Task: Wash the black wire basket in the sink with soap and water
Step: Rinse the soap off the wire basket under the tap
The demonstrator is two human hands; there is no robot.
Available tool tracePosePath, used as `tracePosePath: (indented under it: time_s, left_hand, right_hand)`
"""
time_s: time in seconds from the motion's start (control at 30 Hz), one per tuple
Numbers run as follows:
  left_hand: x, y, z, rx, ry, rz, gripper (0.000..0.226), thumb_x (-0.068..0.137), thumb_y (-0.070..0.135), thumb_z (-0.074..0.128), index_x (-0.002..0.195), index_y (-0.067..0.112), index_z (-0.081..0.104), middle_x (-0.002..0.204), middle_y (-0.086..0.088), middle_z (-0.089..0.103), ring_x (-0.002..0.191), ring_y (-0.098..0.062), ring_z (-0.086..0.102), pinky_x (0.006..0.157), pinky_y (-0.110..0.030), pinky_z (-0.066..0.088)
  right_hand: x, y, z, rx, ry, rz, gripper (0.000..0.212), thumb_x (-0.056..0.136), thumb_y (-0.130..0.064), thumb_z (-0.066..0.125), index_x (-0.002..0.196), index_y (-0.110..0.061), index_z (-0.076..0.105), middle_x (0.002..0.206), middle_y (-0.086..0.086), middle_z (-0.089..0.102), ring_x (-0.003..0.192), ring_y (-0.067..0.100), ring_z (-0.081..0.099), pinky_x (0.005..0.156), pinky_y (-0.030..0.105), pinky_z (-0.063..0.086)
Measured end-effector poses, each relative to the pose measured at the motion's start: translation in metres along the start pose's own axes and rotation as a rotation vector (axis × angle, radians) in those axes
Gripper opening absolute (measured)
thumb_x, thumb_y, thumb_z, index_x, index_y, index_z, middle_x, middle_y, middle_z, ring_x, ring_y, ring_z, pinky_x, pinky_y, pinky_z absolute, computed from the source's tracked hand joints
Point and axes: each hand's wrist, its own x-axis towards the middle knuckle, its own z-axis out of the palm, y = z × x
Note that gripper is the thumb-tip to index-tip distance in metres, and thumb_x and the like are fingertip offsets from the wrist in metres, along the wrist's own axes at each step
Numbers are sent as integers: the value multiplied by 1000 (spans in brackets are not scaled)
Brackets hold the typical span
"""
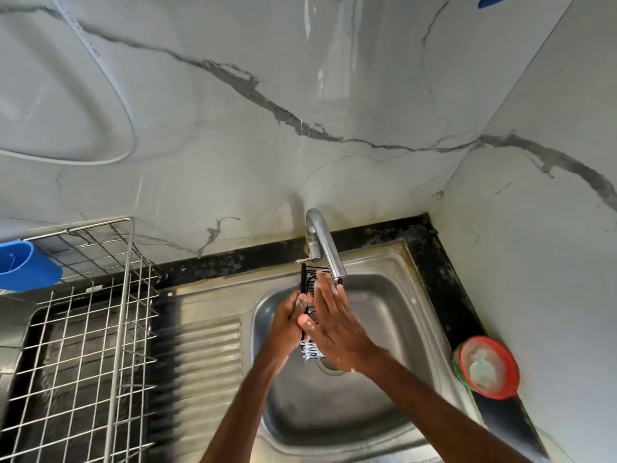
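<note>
Head view: the left hand (289, 324) grips the black wire basket (310, 281) at its long left edge, near the middle, with the thumb across the front and the fingers curled behind. The right hand (335, 324) does not grip; its fingers are straight and lie flat against the basket's front face, as for rubbing it.

The basket is held above the basin of the steel sink (387, 295), toward 12 o'clock of the basin and just under the spout of the faucet (321, 243). It is narrow and long. Its long axis runs from 12 to 6 o'clock: the upper end points at the spout, and the lower end, white with soap foam, points down at the drain (329, 365).

I judge it light and stiff, since thin wire does not bend under a flat palm. With soap on it, it will be slippery, so the best hold is around the frame wire of a long edge, where the fingers can hook through the gaps. I cannot tell whether water is running.

At 3 o'clock of the basin, on the black counter, stands a red soap bowl (487, 367). At 9 o'clock is a steel dish rack (83, 329).
</note>
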Motion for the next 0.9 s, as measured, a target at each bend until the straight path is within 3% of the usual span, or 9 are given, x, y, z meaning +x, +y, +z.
tracePosePath:
  time_s: [0.07,0.17,0.33,0.43,0.53,0.6,0.7,0.8,0.9]
  left_hand:
    - [0,-2,3,19,-51,30,32,110,29,43,103,4,62,68,-8,62,56,-19,57,49,-25,48]
    - [-3,6,5,-5,-40,-1,31,110,32,42,106,10,63,75,-8,68,64,-25,62,55,-28,48]
    - [-6,4,-2,-33,-53,-24,26,113,26,37,110,10,57,85,-14,79,71,-32,70,44,-21,40]
    - [-7,1,1,-17,-47,-53,27,114,21,36,109,5,58,85,-16,72,59,-16,64,47,-19,40]
    - [-5,-4,2,19,-20,-41,27,113,19,39,101,8,60,71,-4,60,49,-6,50,44,-17,38]
    - [-5,-8,-1,11,-12,-44,29,113,19,39,93,12,59,66,2,56,48,-5,48,43,-19,37]
    - [-5,-10,-1,-11,1,-63,30,113,24,39,92,11,57,57,6,53,48,-10,46,46,-24,37]
    - [-6,-11,0,14,-11,-34,35,113,27,38,90,10,58,56,4,56,49,-15,47,45,-24,39]
    - [-9,-11,1,6,-36,-34,36,112,32,37,106,8,63,64,-2,66,51,-17,51,47,-25,41]
  right_hand:
    - [15,9,-6,-19,-13,-7,89,97,-67,-5,157,-4,17,166,17,-16,155,24,-15,126,45,-4]
    - [35,8,-27,80,-71,36,72,105,-53,8,133,-4,52,156,22,34,149,35,29,119,51,22]
    - [46,25,-31,596,94,220,87,89,-84,20,97,-19,77,91,7,76,90,30,69,84,32,51]
    - [39,24,-15,436,177,250,85,94,-79,11,81,-18,69,81,5,70,72,18,63,81,30,53]
    - [18,17,5,136,214,96,61,104,-57,15,106,-17,61,128,12,58,125,23,52,121,52,25]
    - [3,12,10,125,157,55,60,103,-61,15,128,-19,50,160,12,29,154,26,16,126,47,0]
    - [-4,14,16,67,132,-38,64,105,-57,22,153,-16,25,169,9,0,155,18,-14,125,46,-10]
    - [14,14,7,-19,26,-22,77,104,-61,14,161,-11,1,169,8,-12,154,18,-19,124,50,-11]
    - [42,12,-17,-100,-64,4,73,106,-55,20,160,-8,6,168,15,6,155,29,8,125,56,5]
